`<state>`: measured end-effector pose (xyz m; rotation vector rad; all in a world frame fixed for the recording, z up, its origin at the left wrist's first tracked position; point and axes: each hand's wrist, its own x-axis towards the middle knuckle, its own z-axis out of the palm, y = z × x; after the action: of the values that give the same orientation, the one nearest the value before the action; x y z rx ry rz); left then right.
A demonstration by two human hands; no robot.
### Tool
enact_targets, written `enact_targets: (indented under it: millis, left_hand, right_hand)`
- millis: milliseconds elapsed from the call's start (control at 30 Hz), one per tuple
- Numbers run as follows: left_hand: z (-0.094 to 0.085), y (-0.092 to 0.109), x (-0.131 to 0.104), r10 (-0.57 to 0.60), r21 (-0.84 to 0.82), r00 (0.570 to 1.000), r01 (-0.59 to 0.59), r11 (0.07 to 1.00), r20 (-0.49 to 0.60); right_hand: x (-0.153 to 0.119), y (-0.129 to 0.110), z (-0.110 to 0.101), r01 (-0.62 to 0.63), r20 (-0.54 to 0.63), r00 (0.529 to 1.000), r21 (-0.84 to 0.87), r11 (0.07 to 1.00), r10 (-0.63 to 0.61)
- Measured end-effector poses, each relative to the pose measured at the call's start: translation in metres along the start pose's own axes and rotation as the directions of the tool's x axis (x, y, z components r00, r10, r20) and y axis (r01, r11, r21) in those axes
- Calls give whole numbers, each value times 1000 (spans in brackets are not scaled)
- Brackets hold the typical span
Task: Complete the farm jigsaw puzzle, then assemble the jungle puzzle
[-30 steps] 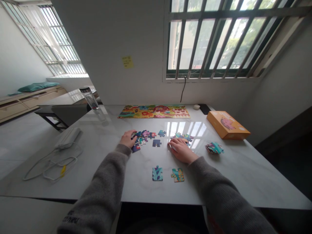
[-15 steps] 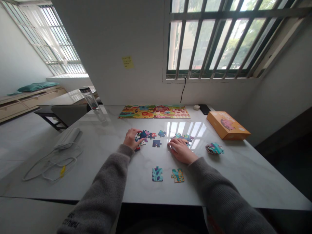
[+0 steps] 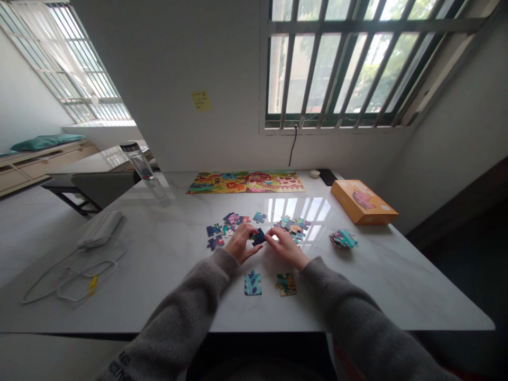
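Observation:
Between both hands is a dark blue puzzle piece (image 3: 259, 237), tilted slightly. My left hand (image 3: 239, 244) has closed on its left side, thumb below and fingers above. At its right edge, the fingertips of my right hand (image 3: 286, 248) pinch the same piece. A loose cluster of dark and pink puzzle pieces (image 3: 232, 217) lies behind and left of my left hand. Behind my right hand is a second cluster of teal and purple pieces (image 3: 296, 225), partly hidden by it. One blue piece (image 3: 260, 217) sits between the clusters. Nearer me lie a teal piece (image 3: 253, 283) and a teal-orange piece (image 3: 286, 284).
A stack of puzzle pieces (image 3: 344, 239) and an orange box (image 3: 363, 202) are on the right. An illustrated farm-animal strip (image 3: 246, 182) lies along the wall. To the left are a glass bottle (image 3: 138, 161) and a white device (image 3: 101, 230) with a looped cable (image 3: 67, 291).
My left hand has moved right from the left cluster to the dark blue piece, now gripped. My right hand has shifted slightly, its fingertips now at the piece. The camera view has turned a little.

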<state>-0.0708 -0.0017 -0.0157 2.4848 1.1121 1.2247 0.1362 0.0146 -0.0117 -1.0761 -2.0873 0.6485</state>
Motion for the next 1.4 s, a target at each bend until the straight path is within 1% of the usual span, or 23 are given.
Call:
enact_targets:
  millis: [67,133,233,300,400,500,600,700,800,867,933,1000,1033,1100,1167,1233,1300,1400]
  left_hand:
    - [0,0,-1,20,-20,999,-20,1000,33]
    - [0,-1,-2,29,-22,996,-27,999,82]
    - [-1,-4,-3,45,21,989,-48,999,140]
    - [0,-6,-4,79,45,984,-88,995,162]
    - [0,-8,-4,115,51,976,-127,991,186]
    - [-2,-7,-4,120,48,975,-131,990,187]
    - [-6,-6,-4,101,40,977,-111,993,186]
    - [-9,-5,-4,79,30,975,-87,996,208]
    - [-11,-5,-4,62,41,970,-74,996,233]
    - [-10,-5,-4,39,77,970,-59,995,239]
    - [-10,-7,-4,19,126,971,-51,991,239]
    - [-10,-10,-4,-1,176,973,-41,984,232]
    - [-10,-12,-4,-12,197,974,-34,980,228]
    - [-10,-16,-5,-26,216,974,-24,976,224]
    - [-9,-19,-5,-27,201,972,-21,979,234]
    - [-9,-20,-6,-24,178,965,-24,984,260]
    - [-9,-22,-6,-27,171,960,-21,985,278]
    - [-8,-26,-8,-50,174,967,6,985,250]
  right_hand:
    - [0,3,-1,8,-15,1000,-24,1000,-8]
    - [1,7,-5,13,-17,1000,-94,995,-15]
    - [0,9,-10,25,29,999,-222,975,-19]
    - [-1,10,-12,21,75,997,-257,966,-2]
    - [-2,10,-11,11,121,992,-228,974,17]
    - [-1,11,-10,10,131,991,-159,987,11]
    - [0,11,-10,-12,113,993,-84,996,22]
    - [0,11,-10,-32,80,996,-31,999,35]
    - [0,10,-9,-51,62,997,-15,999,52]
    - [0,9,-9,-53,44,998,-35,998,55]
    - [-1,8,-12,-27,6,1000,-65,998,28]
    - [-2,5,-15,40,-30,999,-82,996,-42]
    - [-3,4,-17,89,-29,995,-87,992,-92]
    - [-6,0,-20,199,25,980,-100,975,-197]
    - [-8,-2,-21,281,108,957,-132,951,-268]
    - [-9,-3,-20,313,165,944,-182,932,-285]
    - [-9,-1,-19,323,193,940,-237,916,-281]
    - [-8,4,-20,312,205,945,-327,892,-255]
